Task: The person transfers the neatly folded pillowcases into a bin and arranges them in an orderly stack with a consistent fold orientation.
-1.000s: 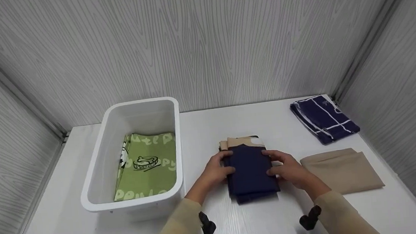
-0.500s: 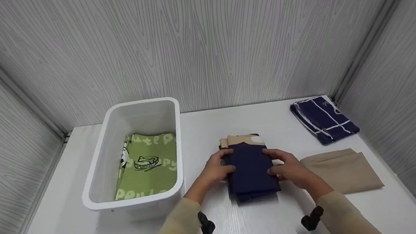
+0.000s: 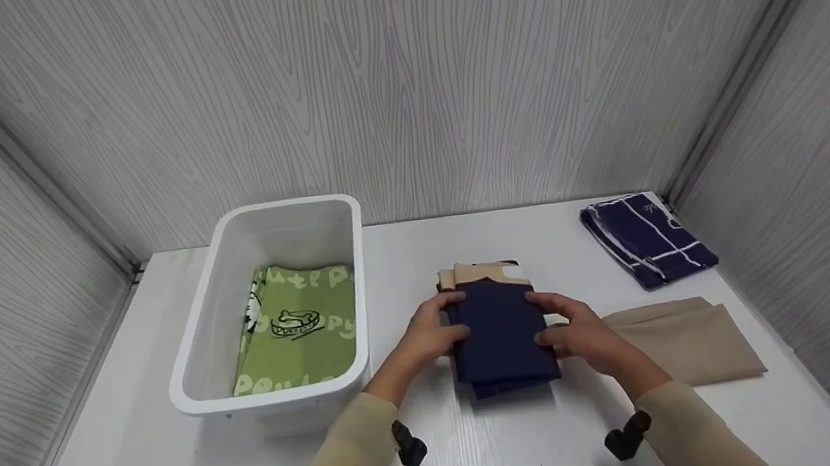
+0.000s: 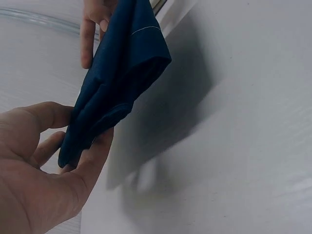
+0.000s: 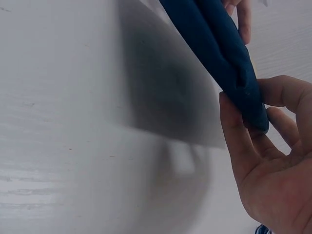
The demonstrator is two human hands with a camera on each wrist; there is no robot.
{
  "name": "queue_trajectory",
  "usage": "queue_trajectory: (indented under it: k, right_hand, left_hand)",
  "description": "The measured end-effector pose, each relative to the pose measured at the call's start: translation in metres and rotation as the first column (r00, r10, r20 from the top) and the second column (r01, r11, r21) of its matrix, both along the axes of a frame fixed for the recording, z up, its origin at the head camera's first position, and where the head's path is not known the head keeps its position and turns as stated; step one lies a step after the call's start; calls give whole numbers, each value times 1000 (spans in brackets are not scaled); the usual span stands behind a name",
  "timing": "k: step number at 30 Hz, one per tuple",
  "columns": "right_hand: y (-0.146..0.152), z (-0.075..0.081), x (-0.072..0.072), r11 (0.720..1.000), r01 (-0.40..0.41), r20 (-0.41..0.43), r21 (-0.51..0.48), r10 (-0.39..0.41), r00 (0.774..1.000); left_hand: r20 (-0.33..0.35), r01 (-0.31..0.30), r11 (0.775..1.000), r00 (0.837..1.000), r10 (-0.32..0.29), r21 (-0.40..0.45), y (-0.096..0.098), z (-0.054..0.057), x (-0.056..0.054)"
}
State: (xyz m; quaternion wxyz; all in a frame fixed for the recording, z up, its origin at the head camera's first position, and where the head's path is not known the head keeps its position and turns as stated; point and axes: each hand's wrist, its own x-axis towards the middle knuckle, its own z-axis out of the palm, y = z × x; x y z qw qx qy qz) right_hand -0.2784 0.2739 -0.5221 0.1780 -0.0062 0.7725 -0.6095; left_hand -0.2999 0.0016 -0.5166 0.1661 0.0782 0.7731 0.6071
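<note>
Between my hands is a folded navy cloth (image 3: 505,334) with a tan and white far end. In the head view, my left hand (image 3: 428,337) pinches its left edge, thumb on top and fingers at the side. My right hand (image 3: 585,334) grips the opposite edge the same way. Both wrist views show the cloth raised over the white table, a dark shadow beneath it. Its layered folds (image 4: 117,78) face the left wrist camera, where fingers reach under the lower corner. From the right wrist, a rounded fold (image 5: 229,63) shows between thumb and fingers.
Left of my hands stands a white plastic bin (image 3: 198,327) with a folded green printed cloth (image 3: 303,333) inside. On the right lie a folded tan cloth (image 3: 688,344) and a navy cloth with white lines (image 3: 648,239). Grey wood-grain panels (image 3: 403,91) enclose the table.
Both hands and the navy cloth have shifted slightly away from me, their hold unchanged. The bin appears slightly further right in the head view; the other cloths stay put.
</note>
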Motion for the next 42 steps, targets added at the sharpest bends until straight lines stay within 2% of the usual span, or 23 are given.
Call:
queue_trajectory:
  k: [12,27,42]
  right_hand:
    - [2,12,7,1000,-20,-24,1,20,1000]
    - [4,29,15,998,-11,-49,-65,8,999]
    - [3,46,19,997,-14,-86,-70,8,996]
  left_hand:
    - [-22,-2,1000,1000,2,8,0,14,9]
    - [-105,-1,999,994,-3,-43,3,39,17]
    - [-96,11,1000,995,-12,-14,0,64,24]
